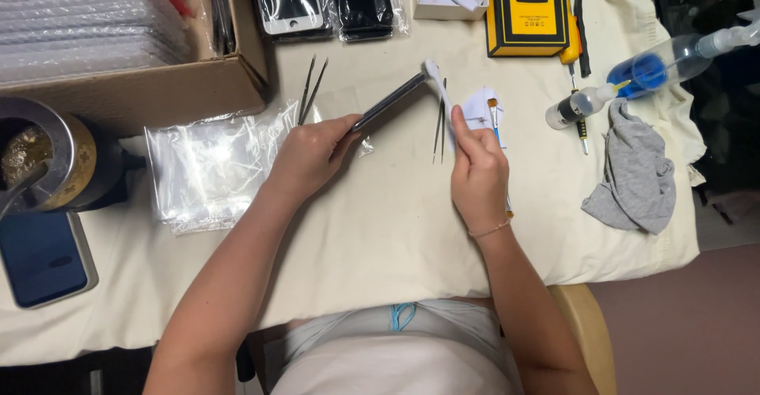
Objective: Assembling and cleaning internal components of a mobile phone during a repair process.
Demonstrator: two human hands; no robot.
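In the middle of the frame, the left hand (309, 157) holds a thin dark phone screen (389, 100) by its lower end, the fingers clamped on its edge, so that the panel stands on its side above the tabletop (380, 229). The right hand (477, 175) has its fingers pinched together on a white wipe (440, 94), which touches the upper end of the screen. I judge that the step in hand is the wiping of the panel's edge. The next stroke asks for light pressure along the edge and a steady hold from the left hand. Two pairs of tweezers (310, 90) lie just beside the hands, and a grey cloth (633, 175) is at the right.
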